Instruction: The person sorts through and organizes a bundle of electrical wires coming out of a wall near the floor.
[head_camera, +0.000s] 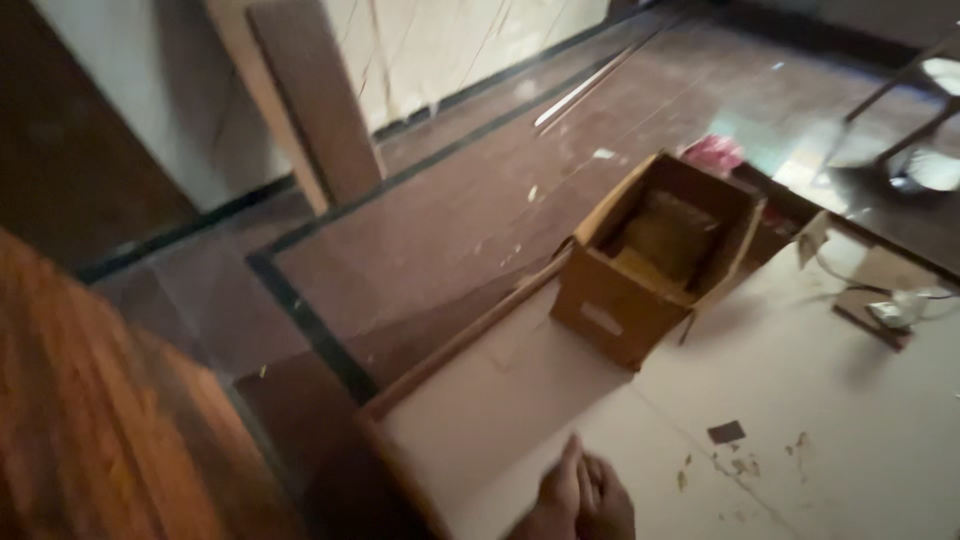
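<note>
Hand (575, 500) resting on pale board (800, 400), cardboard box (650, 260) beyond.
You see one hand at the board's near edge, fingers drawn together, holding nothing; which hand it is you cannot tell. The open box sits near the board's far edge, well apart.

One cardboard box (655, 258), one hand (578, 500)

An open cardboard box (655, 265) stands on a flat board (800, 400) that lies on the floor (450, 210). A hand (577, 500) rests on the board's near part, in front of the box. Scraps (727, 433) lie to the hand's right. Behind the box, a plank (310, 95) leans against the wall (far left). Chair legs (900, 110) stand at far right.
</note>
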